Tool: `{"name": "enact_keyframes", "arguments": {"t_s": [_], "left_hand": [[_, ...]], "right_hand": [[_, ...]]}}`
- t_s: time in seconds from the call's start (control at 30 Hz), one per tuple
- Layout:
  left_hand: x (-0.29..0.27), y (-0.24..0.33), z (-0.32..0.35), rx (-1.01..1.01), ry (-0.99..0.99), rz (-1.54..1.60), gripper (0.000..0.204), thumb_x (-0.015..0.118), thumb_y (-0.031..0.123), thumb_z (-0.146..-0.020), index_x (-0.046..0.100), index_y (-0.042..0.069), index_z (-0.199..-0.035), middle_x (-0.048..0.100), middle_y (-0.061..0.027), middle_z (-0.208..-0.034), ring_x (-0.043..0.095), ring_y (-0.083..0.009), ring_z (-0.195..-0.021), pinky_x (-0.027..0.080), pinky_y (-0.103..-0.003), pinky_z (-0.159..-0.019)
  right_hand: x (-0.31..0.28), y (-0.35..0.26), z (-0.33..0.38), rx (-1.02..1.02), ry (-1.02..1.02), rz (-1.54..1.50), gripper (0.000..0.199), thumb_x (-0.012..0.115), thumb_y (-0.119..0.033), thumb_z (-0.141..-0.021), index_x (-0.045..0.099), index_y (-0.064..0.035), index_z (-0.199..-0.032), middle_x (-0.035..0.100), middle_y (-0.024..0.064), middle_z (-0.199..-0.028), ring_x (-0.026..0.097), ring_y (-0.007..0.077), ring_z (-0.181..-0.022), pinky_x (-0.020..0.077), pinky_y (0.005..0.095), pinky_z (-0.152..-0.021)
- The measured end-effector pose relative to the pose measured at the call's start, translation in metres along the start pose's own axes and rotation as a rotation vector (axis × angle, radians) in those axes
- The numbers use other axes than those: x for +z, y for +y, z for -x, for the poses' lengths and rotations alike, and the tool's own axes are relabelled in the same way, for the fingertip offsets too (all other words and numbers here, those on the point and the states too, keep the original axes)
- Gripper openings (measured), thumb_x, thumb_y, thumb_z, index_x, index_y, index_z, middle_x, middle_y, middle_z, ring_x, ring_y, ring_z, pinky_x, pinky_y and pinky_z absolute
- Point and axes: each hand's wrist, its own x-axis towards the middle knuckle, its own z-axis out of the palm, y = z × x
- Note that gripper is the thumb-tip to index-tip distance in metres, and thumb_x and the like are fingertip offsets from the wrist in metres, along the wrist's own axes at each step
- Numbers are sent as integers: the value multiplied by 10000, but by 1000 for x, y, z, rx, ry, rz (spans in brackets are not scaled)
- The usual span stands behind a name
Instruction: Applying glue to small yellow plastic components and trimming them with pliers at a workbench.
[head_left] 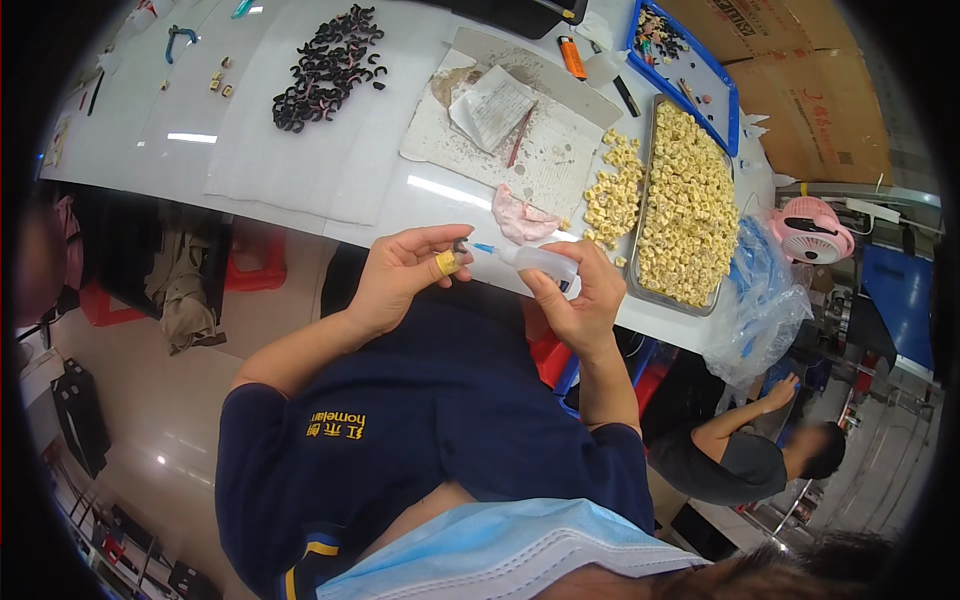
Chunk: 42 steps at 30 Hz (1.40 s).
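Note:
My left hand (405, 275) pinches a small dark curved piece (460, 245) between thumb and fingers. Beside it, at the thumb tip, is a bit of yellow (446, 262); whether it is a loose piece or a wrap on the thumb I cannot tell. Wrapped round a translucent white squeeze bottle (545, 264), my right hand (588, 305) holds it tilted on its side. The bottle's thin blue needle tip (483, 247) points left, close to the dark piece. Behind the bottle lies a crumpled pink cloth (524, 214).
Small yellow pieces fill a clear tray (672, 301) and spill beside it. Dark curved pieces (325, 75) lie heaped at the back left. Stained cardboard (570, 125), an orange lighter (572, 58), a blue-rimmed tray (735, 115) and a pink fan (812, 232) stand around. Another person (740, 465) sits right.

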Motion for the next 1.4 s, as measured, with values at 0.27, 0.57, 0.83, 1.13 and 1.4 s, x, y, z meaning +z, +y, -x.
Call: {"name": "enact_keyframes", "arguments": {"t_s": [0.27, 0.57, 0.83, 1.13, 1.4], "left_hand": [[-1, -2, -1, 16, 7, -3, 356, 622, 96, -853, 546, -14, -1183, 637, -86, -937, 606, -125, -794, 446, -203, -665], [-2, -5, 0, 67, 3, -43, 357, 609, 86, -861, 531, -18, -1194, 630, -97, -967, 611, -140, -821, 455, -216, -684], [-1, -5, 1, 64, 17, -37, 351, 610, 70, -857, 534, -18, -1188, 628, -94, -961, 615, -145, -823, 462, -218, -687], [-2, -5, 1, 67, 21, -44, 342, 609, 63, -856, 538, -19, -1180, 633, -96, -959, 617, -145, -818, 463, -219, -681], [-5, -6, 4, 138, 11, -123, 326, 584, 47, -871, 538, -17, -1187, 633, -92, -978, 620, -138, -851, 471, -213, -709]], "right_hand": [[-3, 0, 4, 22, 27, -33, 257, 756, -149, -688, 611, -24, -859, 614, 88, -740, 573, 227, -624, 432, 299, -565], [-3, -2, 6, 27, 9, -40, 243, 749, -137, -693, 606, -29, -856, 618, 83, -736, 568, 218, -622, 426, 298, -561], [-3, -3, 6, 6, 3, -47, 242, 750, -138, -696, 607, -27, -856, 618, 84, -732, 567, 215, -618, 425, 297, -553], [-3, -3, 5, 15, -7, -35, 241, 749, -128, -693, 607, -24, -857, 616, 91, -737, 570, 222, -618, 431, 297, -560], [13, 39, -13, 285, 249, -162, 261, 664, -170, -798, 567, -1, -971, 616, 54, -773, 540, 104, -647, 422, 236, -575]]}}
